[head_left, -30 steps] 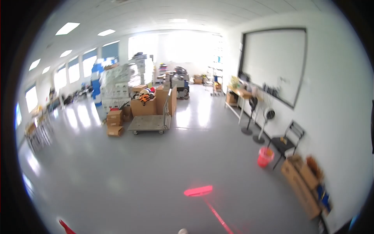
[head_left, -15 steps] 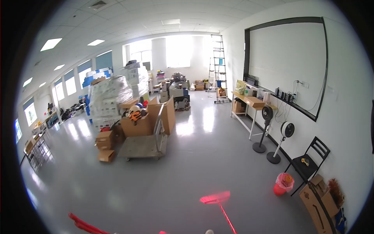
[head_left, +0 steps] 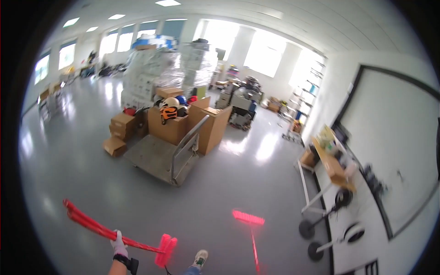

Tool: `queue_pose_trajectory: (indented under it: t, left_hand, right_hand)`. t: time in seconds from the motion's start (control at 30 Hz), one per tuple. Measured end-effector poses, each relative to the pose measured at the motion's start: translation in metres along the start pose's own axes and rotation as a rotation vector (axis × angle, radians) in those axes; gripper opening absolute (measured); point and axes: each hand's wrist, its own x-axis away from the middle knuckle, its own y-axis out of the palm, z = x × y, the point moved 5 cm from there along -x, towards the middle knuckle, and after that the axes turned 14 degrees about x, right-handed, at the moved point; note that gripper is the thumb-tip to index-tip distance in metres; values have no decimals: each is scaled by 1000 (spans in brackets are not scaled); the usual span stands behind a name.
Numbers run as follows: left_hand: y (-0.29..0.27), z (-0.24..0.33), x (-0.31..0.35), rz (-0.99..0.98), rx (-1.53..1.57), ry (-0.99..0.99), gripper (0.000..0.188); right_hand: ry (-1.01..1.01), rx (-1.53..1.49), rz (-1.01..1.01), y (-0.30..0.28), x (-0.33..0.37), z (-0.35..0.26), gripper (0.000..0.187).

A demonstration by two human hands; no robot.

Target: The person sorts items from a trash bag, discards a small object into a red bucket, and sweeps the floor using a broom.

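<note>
My left hand (head_left: pixel 119 244), in a white glove with a black band at the wrist, is closed round the handles of what look like two red brooms (head_left: pixel 96 223). Their handle ends point up to the left, and red bristle heads (head_left: pixel 166 250) hang at the other end, beside my shoe. Another red broom (head_left: pixel 248 217) reaches forward over the floor in the middle, its handle running out at the lower edge. My right hand is out of the picture, so what holds that handle is hidden.
Ahead stands a flat metal trolley (head_left: pixel 158 160) with cardboard boxes (head_left: pixel 167 130) behind it and wrapped stacks (head_left: pixel 151 68) beyond. To the right are two fans (head_left: pixel 354 233), a table (head_left: pixel 329 160) and a whiteboard (head_left: pixel 394 137). One shoe (head_left: pixel 200 259) shows below.
The view has turned and tilted left, bringing the trolley nearer the middle. My left hand and the red bristle heads have come into sight; the chair and bin have left it.
</note>
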Motion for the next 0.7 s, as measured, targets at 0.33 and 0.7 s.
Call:
queue_pose_trajectory:
  t: [0.33, 0.7]
  left_hand:
    - [387, -113, -20, -129, -15, 6, 33]
    - [799, -164, 55, -187, -138, -168, 97]
  right_hand:
    - [196, 164, -214, -41, -226, -171, 52]
    - [257, 134, -29, -154, -530, -480, 41]
